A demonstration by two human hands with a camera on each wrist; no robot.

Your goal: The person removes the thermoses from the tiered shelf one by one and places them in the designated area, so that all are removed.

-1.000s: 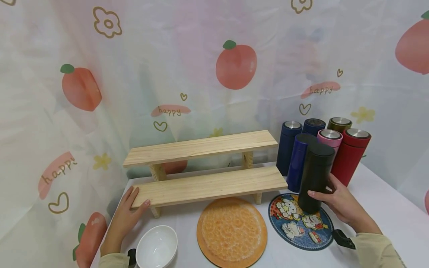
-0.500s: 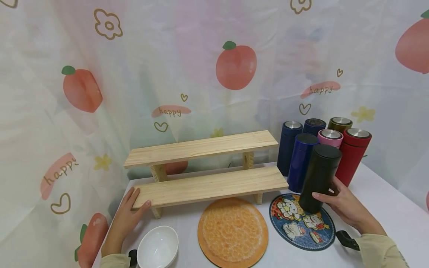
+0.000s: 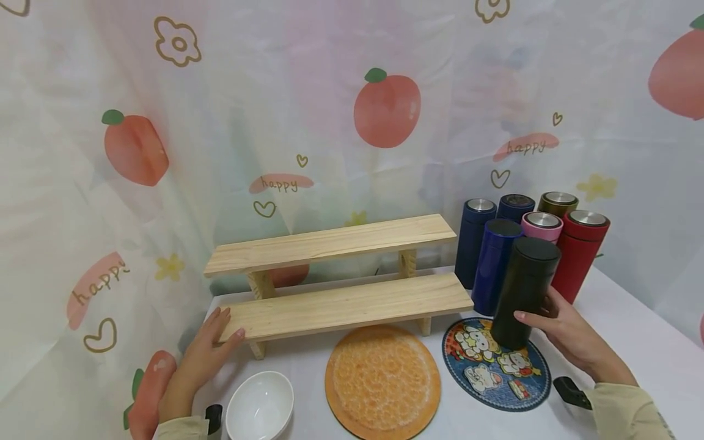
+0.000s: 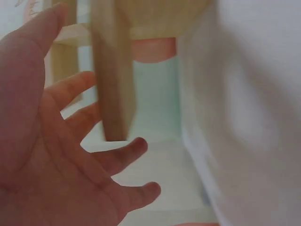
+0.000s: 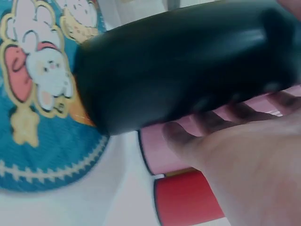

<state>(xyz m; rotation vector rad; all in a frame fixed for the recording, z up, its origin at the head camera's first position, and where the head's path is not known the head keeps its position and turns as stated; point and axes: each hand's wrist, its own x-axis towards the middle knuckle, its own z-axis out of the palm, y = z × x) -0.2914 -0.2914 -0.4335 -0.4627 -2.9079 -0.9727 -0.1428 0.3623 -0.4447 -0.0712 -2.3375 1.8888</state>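
My right hand (image 3: 572,333) grips a black thermos (image 3: 526,293) low on its body, thumb on the near side. The thermos's base is at the back right of a round blue cartoon placemat (image 3: 481,382); whether it touches the mat is unclear. In the right wrist view, fingers lie along the underside of the black thermos (image 5: 188,66). My left hand (image 3: 206,354) is at the left end of the lower tier of a two-tier wooden shelf (image 3: 346,308). The left wrist view shows that left hand (image 4: 70,155) with fingers spread beside the wooden board (image 4: 113,84).
Behind the black thermos stand several others, among them a shiny blue (image 3: 491,269), a navy (image 3: 473,244), a pink (image 3: 541,227) and a red thermos (image 3: 580,256). A round orange mat (image 3: 383,382) and a white bowl (image 3: 260,404) lie before the shelf. A patterned curtain (image 3: 330,110) hangs behind.
The black thermos's top has shifted slightly right while its base stayed nearly in place. My right hand moved slightly right with it. My left forearm has shifted a little left; the shelf looks unmoved.
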